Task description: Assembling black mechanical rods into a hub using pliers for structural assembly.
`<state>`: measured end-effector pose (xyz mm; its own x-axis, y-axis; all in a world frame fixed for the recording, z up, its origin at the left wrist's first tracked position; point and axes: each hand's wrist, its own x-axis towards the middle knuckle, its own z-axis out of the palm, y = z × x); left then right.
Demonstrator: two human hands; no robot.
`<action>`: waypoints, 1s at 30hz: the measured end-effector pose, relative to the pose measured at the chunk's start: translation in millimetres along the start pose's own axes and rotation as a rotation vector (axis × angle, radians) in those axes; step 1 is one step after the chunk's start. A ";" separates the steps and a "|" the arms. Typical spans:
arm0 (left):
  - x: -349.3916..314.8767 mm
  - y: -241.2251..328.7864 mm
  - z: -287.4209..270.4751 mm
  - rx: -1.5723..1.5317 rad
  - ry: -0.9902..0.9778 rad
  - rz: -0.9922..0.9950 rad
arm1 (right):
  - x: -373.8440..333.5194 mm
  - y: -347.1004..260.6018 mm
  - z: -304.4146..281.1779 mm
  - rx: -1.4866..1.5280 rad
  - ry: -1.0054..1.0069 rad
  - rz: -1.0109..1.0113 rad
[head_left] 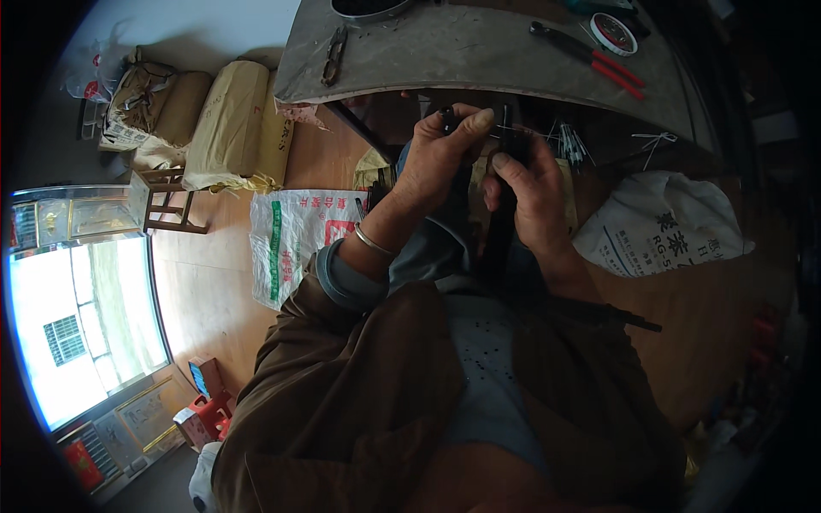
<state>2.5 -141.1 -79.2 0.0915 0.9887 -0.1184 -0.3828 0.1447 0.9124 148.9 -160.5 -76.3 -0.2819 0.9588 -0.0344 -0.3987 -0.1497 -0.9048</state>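
Note:
Both hands are raised in front of me, just below the table's near edge. My left hand (445, 154) is closed, with a small black cylindrical piece (447, 120) showing at its curled fingers. A thin metal wire (498, 127) runs from its thumb tip toward the other hand. My right hand (534, 192) is wrapped round a long dark bar-like piece (500, 227), thumb on top, which hangs down toward my lap. Where wire and bar meet is too dark to make out. Another thin black length (633, 317) sticks out past my right forearm.
On the grey table (479, 51) lie red-handled pliers (603, 64), a round white-rimmed tin (614, 34), a metal tool (334, 56) and a dark bowl (372, 7). White sacks (663, 227) and a wooden stool (175, 201) stand around. Several thin rods (571, 145) hang beneath the table edge.

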 end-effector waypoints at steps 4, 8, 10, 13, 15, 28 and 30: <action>-3.2 9.7 0.0 0.024 0.022 -0.022 | 2.8 3.1 -0.1 0.011 -0.027 -0.001; 20.3 21.5 -9.0 -0.098 0.023 0.015 | 0.6 -4.2 4.1 0.004 -0.004 0.061; 28.9 35.8 -2.6 -0.216 -0.036 -0.037 | -0.5 -4.7 4.2 -0.001 0.003 0.065; 40.5 43.2 0.4 -0.266 -0.330 -0.110 | 0.7 -1.7 5.8 -0.028 -0.007 0.081; 44.7 36.1 0.7 -0.254 -0.404 -0.134 | -0.1 0.1 4.5 0.009 0.000 0.065; 40.6 34.7 -1.0 0.176 -0.268 -0.025 | 0.2 -1.2 2.8 0.007 0.026 0.079; 39.6 35.3 -0.4 0.184 -0.283 0.003 | -0.1 -0.2 1.0 0.009 0.031 0.081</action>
<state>-7.7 -96.8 -51.9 0.3522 0.9356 -0.0253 -0.2138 0.1067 0.9710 148.2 -160.9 -75.7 -0.2858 0.9507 -0.1205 -0.3834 -0.2287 -0.8948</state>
